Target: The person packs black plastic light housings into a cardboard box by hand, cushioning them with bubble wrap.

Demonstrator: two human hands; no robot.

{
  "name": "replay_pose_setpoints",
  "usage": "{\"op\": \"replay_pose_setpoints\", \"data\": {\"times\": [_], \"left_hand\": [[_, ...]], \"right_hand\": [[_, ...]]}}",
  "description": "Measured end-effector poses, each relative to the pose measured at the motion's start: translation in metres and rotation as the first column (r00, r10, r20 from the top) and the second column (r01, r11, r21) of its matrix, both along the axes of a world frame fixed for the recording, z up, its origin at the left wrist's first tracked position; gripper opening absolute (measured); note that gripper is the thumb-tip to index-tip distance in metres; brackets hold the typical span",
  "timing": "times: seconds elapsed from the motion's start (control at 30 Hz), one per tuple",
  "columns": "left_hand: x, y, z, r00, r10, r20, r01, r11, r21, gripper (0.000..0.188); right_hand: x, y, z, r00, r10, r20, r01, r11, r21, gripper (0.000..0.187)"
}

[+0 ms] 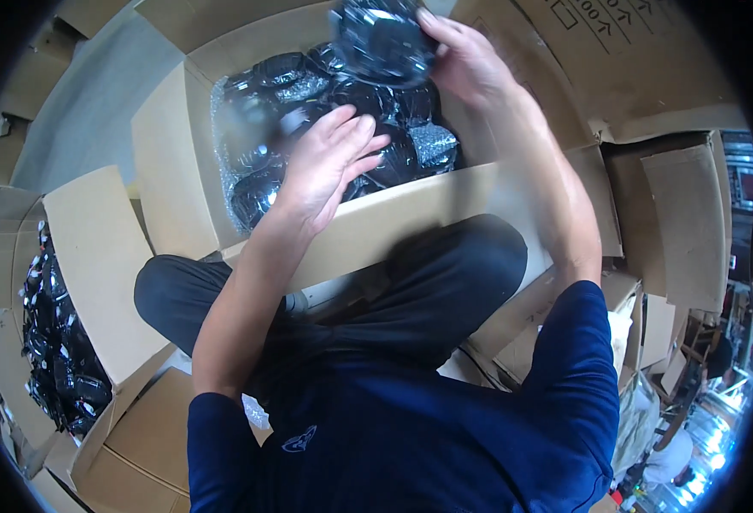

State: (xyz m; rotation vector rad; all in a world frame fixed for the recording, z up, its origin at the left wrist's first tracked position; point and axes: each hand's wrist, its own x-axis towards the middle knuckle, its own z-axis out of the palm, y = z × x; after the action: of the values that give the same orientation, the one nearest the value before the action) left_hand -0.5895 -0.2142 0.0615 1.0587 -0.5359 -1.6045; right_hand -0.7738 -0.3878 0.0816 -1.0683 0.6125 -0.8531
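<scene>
My right hand point(472, 64) grips a black plastic-wrapped package point(385, 41) by its right edge, up over the far side of an open cardboard box point(342, 229). The package is shiny and rounded, and what is inside its wrap I cannot make out. Below it, several similar black wrapped packages point(394, 158) lie in the box, some with clear bubble wrap point(434, 145) around them. Over these packages hovers my left hand point(334, 162), its fingers stretched out and holding nothing.
A second open box point(94, 274) at the left holds several black wrapped pieces point(64, 359). Large cardboard boxes point(624, 64) stand at the far right, and more open cartons point(676, 218) are beside my right arm. My bent legs point(453, 265) are against the near side of the box.
</scene>
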Motion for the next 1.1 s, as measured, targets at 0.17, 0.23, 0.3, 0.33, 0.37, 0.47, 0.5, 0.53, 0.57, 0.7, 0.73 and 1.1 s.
{"op": "replay_pose_setpoints", "data": {"times": [0.17, 0.23, 0.3, 0.33, 0.37, 0.47, 0.5, 0.53, 0.57, 0.7, 0.73, 1.1], "left_hand": [[0.044, 0.013, -0.051, 0.957, -0.198, 0.211, 0.178, 0.978, 0.111, 0.047], [0.054, 0.014, -0.065, 0.911, -0.212, 0.354, 0.200, 0.977, 0.071, 0.044], [0.057, 0.004, -0.062, 0.755, -0.240, 0.610, 0.269, 0.962, 0.046, 0.044], [0.063, -0.001, -0.074, 0.512, -0.223, 0.829, 0.368, 0.930, 0.023, 0.054], [0.069, 0.003, -0.080, 0.312, -0.125, 0.942, 0.371, 0.929, 0.001, 0.059], [0.075, -0.001, -0.104, -0.146, -0.361, 0.921, 0.451, 0.804, 0.387, 0.067], [0.079, 0.005, -0.121, -0.156, -0.365, 0.918, 0.448, 0.802, 0.395, 0.063], [0.084, 0.007, -0.131, -0.170, -0.361, 0.917, 0.441, 0.805, 0.398, 0.060], [0.080, 0.010, -0.126, -0.195, -0.146, 0.970, 0.427, 0.878, 0.218, 0.057], [0.061, 0.064, -0.060, 0.185, 0.162, 0.969, 0.308, 0.927, -0.214, 0.047], [0.059, 0.080, -0.050, 0.309, 0.220, 0.925, 0.280, 0.909, -0.309, 0.044], [0.153, 0.348, -0.075, 0.118, 0.339, 0.933, -0.672, 0.719, -0.176, 0.019]], "right_hand": [[-0.105, 0.000, -0.084, 0.762, 0.084, -0.642, 0.068, 0.976, 0.208, 0.048], [-0.094, 0.005, -0.089, 0.282, 0.104, -0.954, -0.156, 0.986, 0.062, 0.055], [-0.078, 0.007, -0.097, -0.119, -0.163, -0.979, -0.440, 0.893, -0.095, 0.052], [-0.076, 0.015, -0.105, -0.245, -0.333, -0.910, -0.637, 0.764, -0.108, 0.050], [-0.052, 0.028, -0.088, -0.290, -0.373, -0.881, -0.715, 0.696, -0.059, 0.050], [-0.042, 0.044, -0.095, -0.298, -0.367, -0.881, -0.790, 0.613, 0.012, 0.053], [-0.030, 0.045, -0.088, -0.402, -0.294, -0.867, -0.775, 0.613, 0.152, 0.058], [-0.014, 0.040, -0.078, -0.500, -0.237, -0.833, -0.749, 0.601, 0.278, 0.064], [-0.016, 0.032, -0.082, -0.385, -0.268, -0.883, -0.768, 0.623, 0.146, 0.069], [0.036, 0.037, -0.081, 0.306, -0.430, -0.849, -0.844, 0.290, -0.451, 0.078], [0.061, 0.030, -0.084, 0.442, -0.424, -0.790, -0.831, 0.137, -0.539, 0.076], [0.159, -0.005, -0.199, 0.325, -0.319, -0.890, -0.851, 0.311, -0.423, 0.077]]}}
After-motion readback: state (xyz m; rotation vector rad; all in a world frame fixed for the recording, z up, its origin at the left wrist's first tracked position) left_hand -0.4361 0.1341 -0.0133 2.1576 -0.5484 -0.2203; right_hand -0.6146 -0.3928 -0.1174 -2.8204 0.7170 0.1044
